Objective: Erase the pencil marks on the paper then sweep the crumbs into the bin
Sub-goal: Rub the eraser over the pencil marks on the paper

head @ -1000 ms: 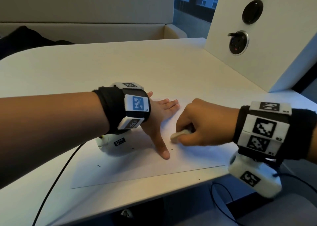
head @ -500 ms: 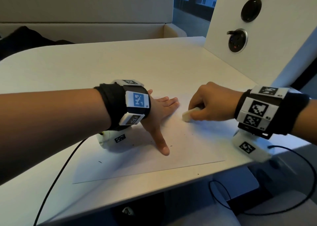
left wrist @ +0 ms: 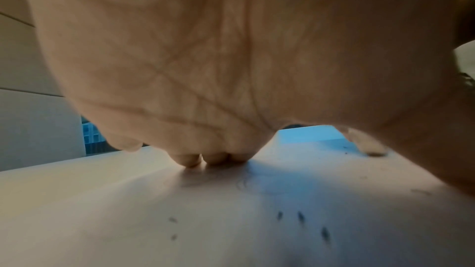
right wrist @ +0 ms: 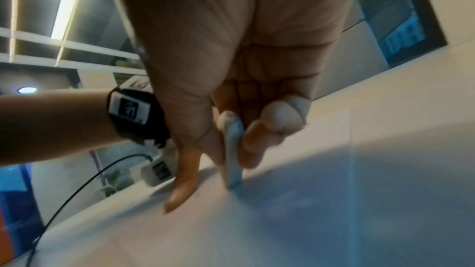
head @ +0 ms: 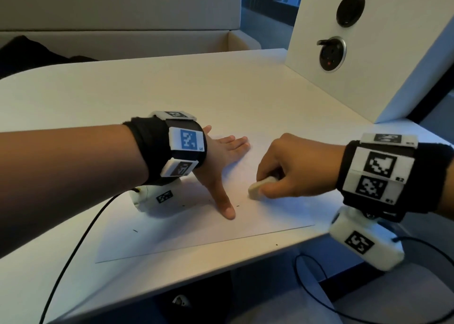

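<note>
A white sheet of paper point(head: 186, 232) lies on the pale table near its front edge. My left hand point(head: 224, 162) lies flat on it, fingers spread and thumb pointing toward me, pressing the sheet down. My right hand point(head: 290, 173) pinches a white eraser point(head: 260, 187) whose tip touches the paper just right of the left thumb. In the right wrist view the eraser point(right wrist: 232, 153) stands on edge between thumb and fingers. Dark eraser crumbs point(left wrist: 300, 217) dot the paper point(left wrist: 180, 220) under the left palm; faint pencil lines show by the fingertips point(left wrist: 187, 160). More crumbs point(head: 135, 230) lie at the left.
A white upright panel point(head: 383, 53) with two round sockets stands at the table's back right. A black cable point(head: 81, 240) runs from the left wrist camera over the front edge. A beige bench back lines the far side. No bin is in view.
The right hand with the eraser went away from me to the paper's far part, then came back toward me and left. The left hand stayed pressed flat.
</note>
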`<state>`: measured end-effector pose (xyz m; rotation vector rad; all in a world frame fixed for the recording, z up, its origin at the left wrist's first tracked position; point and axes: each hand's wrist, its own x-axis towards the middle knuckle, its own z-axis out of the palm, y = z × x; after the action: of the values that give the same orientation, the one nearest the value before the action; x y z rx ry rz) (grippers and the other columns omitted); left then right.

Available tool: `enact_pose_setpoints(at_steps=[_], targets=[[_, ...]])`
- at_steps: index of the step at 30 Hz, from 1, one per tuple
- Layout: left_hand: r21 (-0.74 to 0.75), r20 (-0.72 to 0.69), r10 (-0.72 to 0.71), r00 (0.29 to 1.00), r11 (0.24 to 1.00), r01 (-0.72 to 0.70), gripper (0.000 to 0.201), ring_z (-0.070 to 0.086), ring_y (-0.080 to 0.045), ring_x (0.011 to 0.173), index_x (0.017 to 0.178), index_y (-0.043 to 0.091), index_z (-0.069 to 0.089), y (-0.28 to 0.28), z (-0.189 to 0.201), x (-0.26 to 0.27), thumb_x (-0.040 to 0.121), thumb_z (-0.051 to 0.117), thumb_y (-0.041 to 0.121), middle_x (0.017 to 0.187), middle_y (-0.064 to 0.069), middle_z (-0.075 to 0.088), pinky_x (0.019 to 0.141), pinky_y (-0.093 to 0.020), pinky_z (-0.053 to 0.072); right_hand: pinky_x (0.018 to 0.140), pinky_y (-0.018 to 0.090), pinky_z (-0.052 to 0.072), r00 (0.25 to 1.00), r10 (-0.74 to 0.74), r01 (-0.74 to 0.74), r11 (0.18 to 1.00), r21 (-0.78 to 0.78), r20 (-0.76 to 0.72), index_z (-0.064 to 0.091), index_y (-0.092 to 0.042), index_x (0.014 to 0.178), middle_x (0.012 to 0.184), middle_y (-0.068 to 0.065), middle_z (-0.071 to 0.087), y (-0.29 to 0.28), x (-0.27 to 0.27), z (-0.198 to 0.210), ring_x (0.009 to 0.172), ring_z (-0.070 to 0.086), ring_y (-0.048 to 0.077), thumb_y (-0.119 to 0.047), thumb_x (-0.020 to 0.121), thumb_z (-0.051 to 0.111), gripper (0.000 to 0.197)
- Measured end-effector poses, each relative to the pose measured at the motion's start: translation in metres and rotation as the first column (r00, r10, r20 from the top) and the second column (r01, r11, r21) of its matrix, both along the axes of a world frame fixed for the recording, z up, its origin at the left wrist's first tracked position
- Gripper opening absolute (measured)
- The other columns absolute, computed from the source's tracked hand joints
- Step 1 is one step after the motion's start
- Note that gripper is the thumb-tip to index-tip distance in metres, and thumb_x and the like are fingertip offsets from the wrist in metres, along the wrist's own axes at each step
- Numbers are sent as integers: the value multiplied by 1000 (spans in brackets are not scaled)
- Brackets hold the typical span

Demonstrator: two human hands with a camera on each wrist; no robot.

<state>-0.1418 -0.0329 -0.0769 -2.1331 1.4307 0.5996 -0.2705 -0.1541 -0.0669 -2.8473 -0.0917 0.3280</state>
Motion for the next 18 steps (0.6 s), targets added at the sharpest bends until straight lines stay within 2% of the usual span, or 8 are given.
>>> enact_pose_setpoints(at_steps=[2,5,7,9,14,18], targets=[[-2,-9,-2,1000,1000,2,145,-20,-10,146,147,23,-31,-1,0,0,56,66,83,157,10,-30,117,-56,-8,50,15,43,999,-50,50,998,30,-6,76,-18,76,61,0,70,-6,3,5,49,57,5,-51,73,59,37],[-38,-53,-9,999,999,7,145,-21,-9,146,148,26,-29,0,2,4,56,68,82,158,11,-27,116,-57,-11,52,18,42,984,-120,113,991,66,130,78,-23,79,59,-3,68,-11,14,21,48,52,5,-41,78,71,19],[-86,-84,13,996,996,-20,143,-23,-9,145,149,31,-27,3,7,10,55,69,81,159,12,-25,115,-58,-13,55,19,43,968,-116,109,993,44,221,79,-23,84,61,-5,67,-8,25,33,52,52,7,-32,79,73,11],[-114,-71,42,997,992,-50,142,-25,-10,145,149,31,-27,8,12,17,56,68,81,159,12,-25,115,-56,-16,54,17,41,959,-93,100,995,-11,269,78,-22,87,61,-10,64,-5,36,40,54,52,6,-29,80,73,11],[-98,5,64,998,993,-64,144,-22,-11,146,150,22,-26,17,15,25,56,64,84,160,8,-24,114,-54,-17,56,20,42,971,-46,65,995,-74,234,78,-21,85,63,-7,66,2,58,28,56,53,6,-36,80,72,17],[-66,10,61,998,996,-61,144,-18,-11,147,150,19,-25,20,4,23,57,64,83,161,5,-23,116,-58,-11,53,22,35,978,-16,47,989,-141,210,74,-20,77,53,-11,54,6,70,12,50,45,5,-37,84,67,19]])
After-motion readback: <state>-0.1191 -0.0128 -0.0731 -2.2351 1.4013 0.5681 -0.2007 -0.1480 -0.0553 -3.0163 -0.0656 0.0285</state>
